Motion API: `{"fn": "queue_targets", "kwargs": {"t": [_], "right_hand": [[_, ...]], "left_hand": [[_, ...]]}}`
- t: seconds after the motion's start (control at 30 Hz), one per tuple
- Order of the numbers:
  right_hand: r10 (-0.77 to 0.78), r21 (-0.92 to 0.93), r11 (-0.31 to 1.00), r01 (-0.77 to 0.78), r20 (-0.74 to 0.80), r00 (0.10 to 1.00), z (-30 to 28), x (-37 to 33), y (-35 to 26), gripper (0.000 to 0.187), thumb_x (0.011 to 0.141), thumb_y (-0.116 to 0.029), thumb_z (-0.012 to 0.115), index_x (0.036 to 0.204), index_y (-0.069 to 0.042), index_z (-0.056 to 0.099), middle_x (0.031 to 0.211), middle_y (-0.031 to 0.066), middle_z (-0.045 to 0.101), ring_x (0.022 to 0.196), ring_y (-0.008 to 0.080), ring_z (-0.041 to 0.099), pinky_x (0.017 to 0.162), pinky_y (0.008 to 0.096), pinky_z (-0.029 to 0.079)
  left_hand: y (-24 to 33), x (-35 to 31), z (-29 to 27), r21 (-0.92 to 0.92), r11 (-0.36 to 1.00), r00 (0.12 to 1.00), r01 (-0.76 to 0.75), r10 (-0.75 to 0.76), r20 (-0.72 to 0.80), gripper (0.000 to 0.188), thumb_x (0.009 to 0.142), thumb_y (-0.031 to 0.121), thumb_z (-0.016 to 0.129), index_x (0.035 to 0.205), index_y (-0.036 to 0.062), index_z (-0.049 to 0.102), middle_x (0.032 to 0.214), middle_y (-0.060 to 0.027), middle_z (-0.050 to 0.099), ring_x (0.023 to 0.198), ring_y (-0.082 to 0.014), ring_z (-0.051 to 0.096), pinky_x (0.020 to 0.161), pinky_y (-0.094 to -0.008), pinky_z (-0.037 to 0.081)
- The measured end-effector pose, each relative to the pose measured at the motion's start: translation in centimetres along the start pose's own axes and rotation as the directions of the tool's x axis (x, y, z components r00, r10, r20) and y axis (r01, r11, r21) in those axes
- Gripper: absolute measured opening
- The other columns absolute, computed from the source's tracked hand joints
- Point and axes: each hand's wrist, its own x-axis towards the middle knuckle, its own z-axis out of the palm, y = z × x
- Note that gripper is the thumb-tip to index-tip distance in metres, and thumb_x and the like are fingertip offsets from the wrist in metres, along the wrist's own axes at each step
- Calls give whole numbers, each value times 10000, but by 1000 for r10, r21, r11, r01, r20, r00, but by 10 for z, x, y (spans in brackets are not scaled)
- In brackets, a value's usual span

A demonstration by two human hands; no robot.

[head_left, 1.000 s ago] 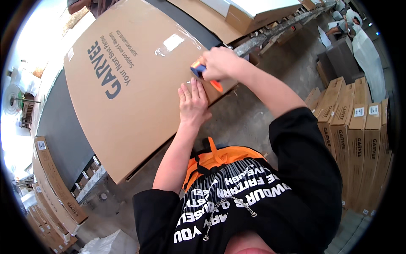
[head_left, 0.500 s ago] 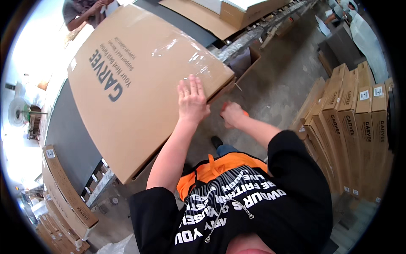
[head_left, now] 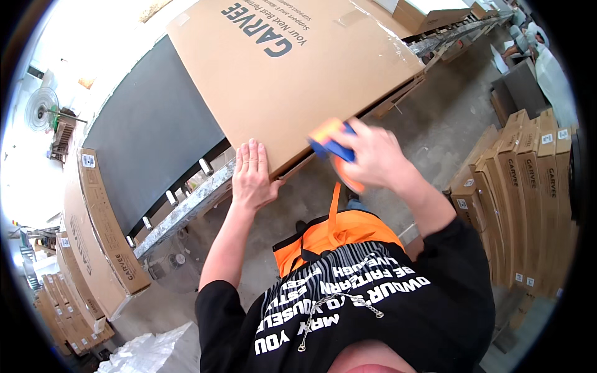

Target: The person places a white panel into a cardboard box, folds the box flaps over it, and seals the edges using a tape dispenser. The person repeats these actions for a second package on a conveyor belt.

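A large flat brown cardboard box, with dark printing and shiny clear tape near its far right edge, lies on a conveyor table. My left hand rests on its near left corner, fingers stretched flat on the top and thumb by the edge. My right hand is closed around an orange and blue tape dispenser, blurred by motion, close to the box's near edge. Whether the dispenser touches the cardboard, I cannot tell.
A dark conveyor belt with a metal side rail runs to the left. Flat boxes stand upright in a row at right; more boxes lean at left. Clear plastic wrap lies on the floor. A fan stands far left.
The box has shifted up and right in the view. My left hand has moved to its near left corner. My right hand has come up to the near edge, showing the tape dispenser.
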Motion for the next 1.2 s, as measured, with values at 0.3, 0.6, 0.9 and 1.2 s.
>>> {"fn": "queue_targets", "kwargs": {"t": [0.3, 0.6, 0.9, 1.2], "right_hand": [[83, -205, 978, 25, 499, 863, 7, 90, -82, 418, 706, -332, 624, 876, 43, 692, 841, 240, 689, 805, 393, 686, 762, 432, 569], [169, 502, 667, -551, 618, 768, 77, -52, 4, 610, 634, -81, 674, 1241, -145, 677, 1014, 53, 736, 833, 114, 661, 770, 285, 538], [4, 906, -283, -314, 328, 945, 22, -52, -6, 447, 714, -137, 607, 1104, 79, 575, 787, 143, 642, 556, 155, 603, 539, 232, 503], [-14, 923, -303, -239, 246, 969, 15, -59, -29, 547, 709, -46, 633, 1234, 88, 561, 902, 153, 673, 619, 163, 633, 607, 268, 543]], "left_hand": [[-4, -5, 16, -78, 997, 992, 11, -20, -124, 938, 667, 347, 780, 1383, -122, 395, 1455, -332, 369, 1371, -482, 343, 1166, -524, 250], [-8, -4, 7, -60, 998, 994, 5, -11, -106, 951, 628, 310, 797, 1389, -107, 407, 1457, -323, 375, 1365, -495, 342, 1171, -522, 239], [-1, -13, 3, -12, 995, 993, 97, -98, -67, 1021, 630, 387, 792, 1407, -117, 362, 1493, -332, 304, 1405, -503, 254, 1185, -519, 191], [58, -24, -60, -723, 667, 857, -180, -254, -448, 551, 724, 305, 840, 1132, -4, 637, 985, -141, 719, 1060, -288, 665, 1059, -531, 391]]}}
